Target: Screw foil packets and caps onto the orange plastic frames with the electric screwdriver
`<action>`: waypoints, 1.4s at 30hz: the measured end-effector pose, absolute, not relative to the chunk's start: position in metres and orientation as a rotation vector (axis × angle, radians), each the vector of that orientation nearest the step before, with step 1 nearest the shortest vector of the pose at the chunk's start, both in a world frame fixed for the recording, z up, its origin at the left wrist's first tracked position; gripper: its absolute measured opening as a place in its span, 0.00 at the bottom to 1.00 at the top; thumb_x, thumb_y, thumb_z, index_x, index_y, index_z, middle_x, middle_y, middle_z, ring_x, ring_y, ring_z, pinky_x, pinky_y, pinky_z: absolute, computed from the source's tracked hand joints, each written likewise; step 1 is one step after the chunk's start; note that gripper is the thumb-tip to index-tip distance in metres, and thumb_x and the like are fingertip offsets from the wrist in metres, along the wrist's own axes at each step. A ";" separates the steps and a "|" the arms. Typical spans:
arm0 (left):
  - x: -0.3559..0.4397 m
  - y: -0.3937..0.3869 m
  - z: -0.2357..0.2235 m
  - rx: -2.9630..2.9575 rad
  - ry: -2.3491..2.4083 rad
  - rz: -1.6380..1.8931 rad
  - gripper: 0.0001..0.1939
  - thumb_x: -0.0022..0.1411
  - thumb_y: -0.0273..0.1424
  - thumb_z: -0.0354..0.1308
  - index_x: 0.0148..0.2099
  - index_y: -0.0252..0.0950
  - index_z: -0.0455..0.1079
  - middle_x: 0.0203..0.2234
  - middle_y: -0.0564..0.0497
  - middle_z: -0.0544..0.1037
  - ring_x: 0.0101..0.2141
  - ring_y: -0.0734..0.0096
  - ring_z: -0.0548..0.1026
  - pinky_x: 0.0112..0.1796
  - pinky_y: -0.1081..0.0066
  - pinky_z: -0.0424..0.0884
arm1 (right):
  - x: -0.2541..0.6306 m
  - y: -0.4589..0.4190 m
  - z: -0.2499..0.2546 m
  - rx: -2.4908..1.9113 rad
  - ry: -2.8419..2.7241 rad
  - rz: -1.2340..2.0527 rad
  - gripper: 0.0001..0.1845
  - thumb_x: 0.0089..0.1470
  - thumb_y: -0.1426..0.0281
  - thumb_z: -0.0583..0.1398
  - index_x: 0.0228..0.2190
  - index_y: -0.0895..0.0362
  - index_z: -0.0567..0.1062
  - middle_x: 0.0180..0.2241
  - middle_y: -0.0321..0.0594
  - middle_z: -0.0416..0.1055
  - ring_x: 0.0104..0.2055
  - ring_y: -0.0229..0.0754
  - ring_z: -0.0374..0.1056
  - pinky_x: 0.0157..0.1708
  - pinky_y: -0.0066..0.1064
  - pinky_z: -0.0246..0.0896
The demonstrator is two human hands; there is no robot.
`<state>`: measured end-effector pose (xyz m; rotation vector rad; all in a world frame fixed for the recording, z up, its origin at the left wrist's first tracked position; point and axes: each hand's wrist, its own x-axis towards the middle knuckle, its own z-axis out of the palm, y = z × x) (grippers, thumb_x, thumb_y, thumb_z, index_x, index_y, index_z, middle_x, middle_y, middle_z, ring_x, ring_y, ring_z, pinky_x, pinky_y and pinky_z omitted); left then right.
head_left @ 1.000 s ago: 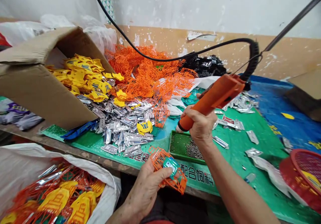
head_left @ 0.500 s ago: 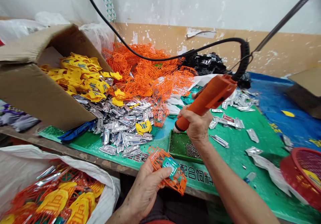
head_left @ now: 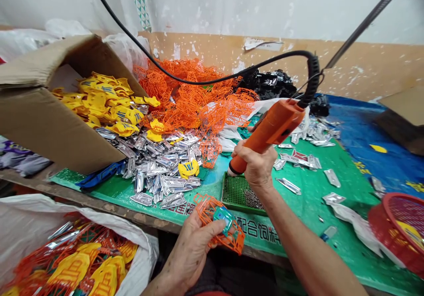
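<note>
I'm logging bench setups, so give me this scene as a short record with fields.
Left hand: holds orange frame with green part
Right hand: holds orange corded tool
Tool tip: pointing down at far left corner of green tray; contact unclear
Tray contents: small metal pieces, toward the right
Left of tray: silver plates, cardboard box holding yellow pieces

A red basket sits near a blue sheet, and torn paper sticks to the wall above a shiny black pile

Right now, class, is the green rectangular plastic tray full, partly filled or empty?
Partly filled: the tray holds small silvery metal pieces heaped toward the right, while bare green grid shows at left.
</note>
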<state>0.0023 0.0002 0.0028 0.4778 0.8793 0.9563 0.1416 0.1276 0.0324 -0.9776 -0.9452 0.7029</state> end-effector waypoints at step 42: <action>0.001 0.001 -0.002 0.455 0.828 1.011 0.19 0.51 0.27 0.68 0.46 0.33 0.69 0.34 0.48 0.79 0.30 0.69 0.77 0.35 0.68 0.75 | 0.137 0.026 0.080 -0.630 -0.923 1.023 0.29 0.42 0.77 0.62 0.48 0.47 0.71 0.24 0.33 0.69 0.26 0.38 0.65 0.32 0.37 0.67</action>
